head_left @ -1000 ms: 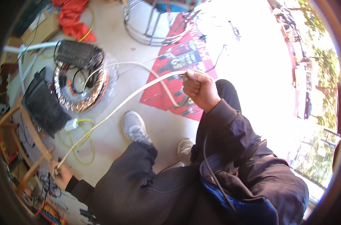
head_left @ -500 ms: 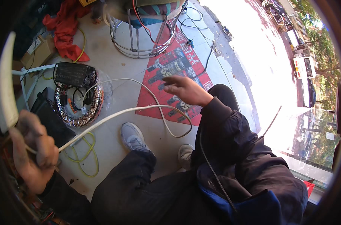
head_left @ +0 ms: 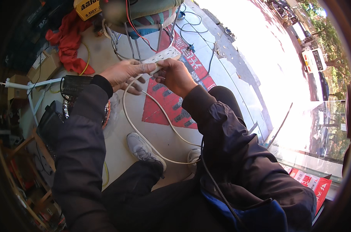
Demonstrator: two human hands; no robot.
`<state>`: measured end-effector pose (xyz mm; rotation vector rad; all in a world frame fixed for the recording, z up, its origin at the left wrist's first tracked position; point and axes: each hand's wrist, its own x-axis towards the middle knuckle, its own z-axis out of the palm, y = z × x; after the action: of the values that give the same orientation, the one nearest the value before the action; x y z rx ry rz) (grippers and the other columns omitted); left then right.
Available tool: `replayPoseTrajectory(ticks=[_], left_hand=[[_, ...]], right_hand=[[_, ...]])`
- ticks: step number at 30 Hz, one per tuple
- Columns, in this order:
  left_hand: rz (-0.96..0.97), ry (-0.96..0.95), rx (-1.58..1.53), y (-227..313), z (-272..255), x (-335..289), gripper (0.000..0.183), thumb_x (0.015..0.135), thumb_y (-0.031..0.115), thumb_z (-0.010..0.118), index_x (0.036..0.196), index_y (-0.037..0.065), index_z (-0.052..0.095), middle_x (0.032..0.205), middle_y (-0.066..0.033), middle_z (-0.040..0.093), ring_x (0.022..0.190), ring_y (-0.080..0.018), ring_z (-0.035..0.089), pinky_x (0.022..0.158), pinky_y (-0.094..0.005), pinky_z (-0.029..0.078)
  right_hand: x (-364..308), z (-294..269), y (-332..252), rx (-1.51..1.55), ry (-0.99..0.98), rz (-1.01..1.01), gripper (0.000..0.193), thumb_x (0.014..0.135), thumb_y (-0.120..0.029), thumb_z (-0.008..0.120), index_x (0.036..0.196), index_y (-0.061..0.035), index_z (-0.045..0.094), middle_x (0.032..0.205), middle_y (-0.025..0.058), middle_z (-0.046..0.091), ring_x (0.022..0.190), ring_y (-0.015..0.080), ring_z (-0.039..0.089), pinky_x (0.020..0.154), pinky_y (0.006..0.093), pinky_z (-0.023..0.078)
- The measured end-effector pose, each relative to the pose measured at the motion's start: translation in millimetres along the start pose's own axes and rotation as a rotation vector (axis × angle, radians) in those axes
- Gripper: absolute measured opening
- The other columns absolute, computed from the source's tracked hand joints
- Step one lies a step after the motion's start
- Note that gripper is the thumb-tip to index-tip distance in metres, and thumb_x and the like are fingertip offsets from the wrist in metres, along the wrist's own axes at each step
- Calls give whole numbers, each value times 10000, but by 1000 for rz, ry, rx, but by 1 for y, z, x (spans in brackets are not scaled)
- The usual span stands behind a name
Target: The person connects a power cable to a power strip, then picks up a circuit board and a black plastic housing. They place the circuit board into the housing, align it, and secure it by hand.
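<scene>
A white power strip [head_left: 167,55] is held up in front of me over the floor, its socket face showing and its far end tilted up to the right. My left hand [head_left: 123,74] grips the near end, with the thumb on top and the other fingers lower down. Closed at the strip's right side near that end, my right hand [head_left: 177,78] has its thumb and index finger against it; the fingertips are partly hidden. From the near end a white cord [head_left: 124,101] hangs in a long loop toward my shoes.
Ahead stands a round metal-framed stool [head_left: 160,36] with a cushion and red and black wires. A red printed mat [head_left: 154,110] lies beneath my hands. To the left are a red cloth [head_left: 70,46], a cardboard box [head_left: 48,65] and a black charger-like box [head_left: 75,85]. A glass panel [head_left: 318,131] stands right.
My left hand has brought the power strip from the far left to the middle. My right hand, empty and apart before, now closes at the strip. The cord loop hangs lower.
</scene>
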<state>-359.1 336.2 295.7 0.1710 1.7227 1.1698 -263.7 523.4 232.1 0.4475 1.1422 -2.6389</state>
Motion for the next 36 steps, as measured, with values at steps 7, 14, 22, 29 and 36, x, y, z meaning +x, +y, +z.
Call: replayPoseTrajectory(ticks=[7,14,22,29,36], left_hand=[[31,-296,-29,-64,-6,48,623,893,336,792,1388,44,554,1101,-41,667,834,-97,656,599,-232,500],[-69,-42,102,-105,2,71,471,888,274,765,1249,10,617,821,-12,582,608,-86,563,513,-242,445],[21,-43,-107,-92,17,91,355,1000,238,625,1196,-51,558,1002,-135,643,751,-172,678,621,-312,578],[5,41,-366,-98,18,92,382,943,47,605,1250,-114,446,1189,-227,620,946,-299,742,791,-388,659],[5,-7,-326,-90,38,106,494,938,56,611,1322,-158,385,1165,-230,632,913,-296,746,743,-369,654]], right_hand=[[-2,-39,24,-359,-31,334,327,1006,-261,617,1193,5,654,1054,98,719,882,196,699,787,304,529],[4,-158,79,-1658,412,-54,554,908,-189,681,1422,-40,535,1343,250,590,1012,417,699,887,472,572],[7,-192,115,-1867,464,111,255,944,-161,584,1176,-54,583,1267,229,567,1017,445,680,837,525,569],[17,-150,52,-1571,330,-291,272,910,-152,666,1151,-28,643,973,225,726,889,413,708,783,481,545],[7,-129,-11,-1468,210,-369,282,912,-177,687,1144,-23,730,972,192,740,892,357,702,811,430,536]])
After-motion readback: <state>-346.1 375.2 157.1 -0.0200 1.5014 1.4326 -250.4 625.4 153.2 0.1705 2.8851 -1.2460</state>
